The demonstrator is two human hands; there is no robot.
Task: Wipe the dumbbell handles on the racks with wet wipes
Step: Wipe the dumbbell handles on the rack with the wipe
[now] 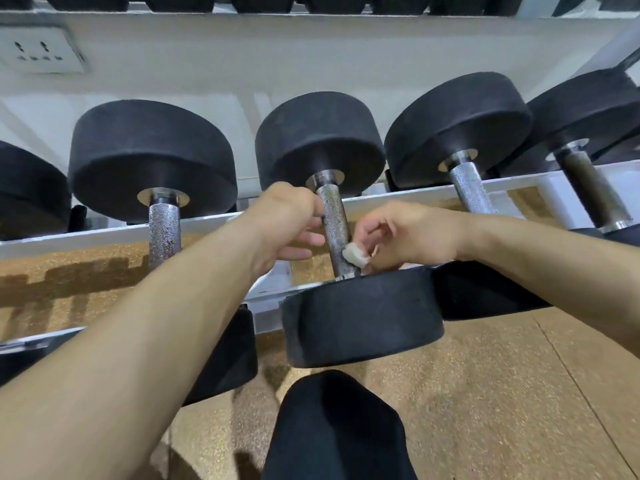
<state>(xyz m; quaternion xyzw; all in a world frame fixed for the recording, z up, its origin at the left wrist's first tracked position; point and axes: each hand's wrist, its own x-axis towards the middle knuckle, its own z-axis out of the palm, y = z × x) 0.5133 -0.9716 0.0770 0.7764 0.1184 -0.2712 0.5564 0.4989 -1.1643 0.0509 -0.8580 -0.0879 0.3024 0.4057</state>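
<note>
In the head view, at mid-frame, my left hand (287, 220) curls its fingers (308, 239) round the upper part of the dumbbell handle (332, 216), I judge to stop it rolling on the rack (104, 233). My right hand (401, 233) pinches a small wadded wet wipe (353, 254) against the handle's lower end, just above the near weight head (363, 317), where grime would gather. Neighbouring dumbbells (162, 220) lie parallel on either side. Below is a speckled cork-coloured floor (485, 393). Behind is a white wall with a socket (41, 51) at upper left.
</note>
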